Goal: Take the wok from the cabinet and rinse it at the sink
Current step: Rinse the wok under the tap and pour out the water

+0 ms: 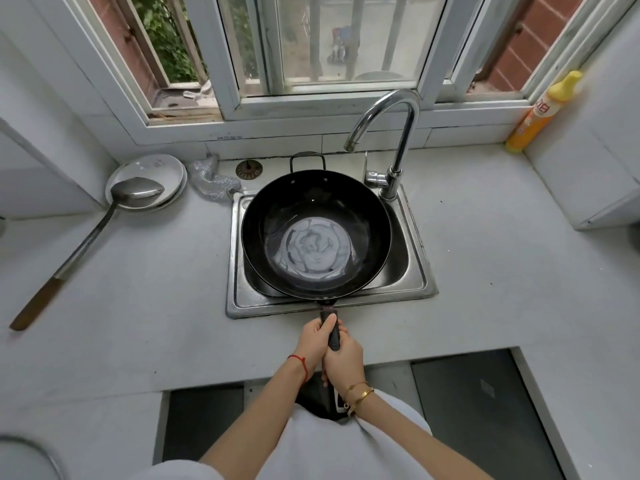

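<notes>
A black wok (pixel 367 216) sits over the steel sink (pixel 420 268), nearly filling its basin. A pool of water lies in its flat bottom, reflecting the window. Its long dark handle (pixel 334 336) points toward me across the sink's front rim. My left hand (pixel 317 337) grips the handle near the wok. My right hand (pixel 343 362) grips the same handle just behind the left. The curved chrome faucet (pixel 398 133) stands at the sink's back right, its spout above the wok's far rim. No water stream shows from the spout.
A long metal ladle (pixel 86 237) with a wooden grip lies on the left counter, its bowl resting on stacked white plates (pixel 173 171). A steel scrubber (pixel 211 181) lies behind the sink. A yellow detergent bottle (pixel 540 112) leans in the right corner.
</notes>
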